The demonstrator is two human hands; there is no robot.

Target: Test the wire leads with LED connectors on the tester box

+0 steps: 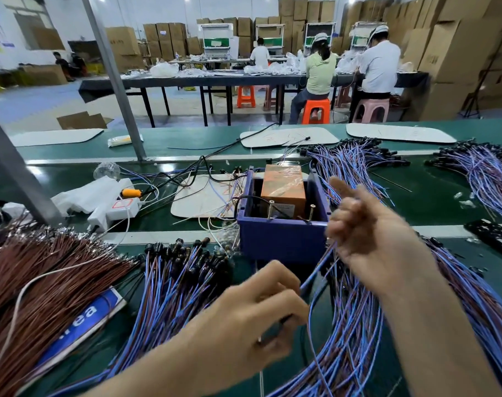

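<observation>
A thin blue wire lead (315, 272) slants from the left hand (255, 308), whose fingers pinch it, up to the blurred right hand (370, 233), which seems to grip it just beside the dark blue plastic tester box (281, 239).

Mine, two items.

1. My left hand (261, 310): bare, knuckles and finger creases visible, slightly blurred. Forearm bare as far as the lower edge of the view.
2. My right hand (370, 233): bare, more heavily blurred. Forearm bare, widened by the lens, bare as far as the lower right corner.
</observation>
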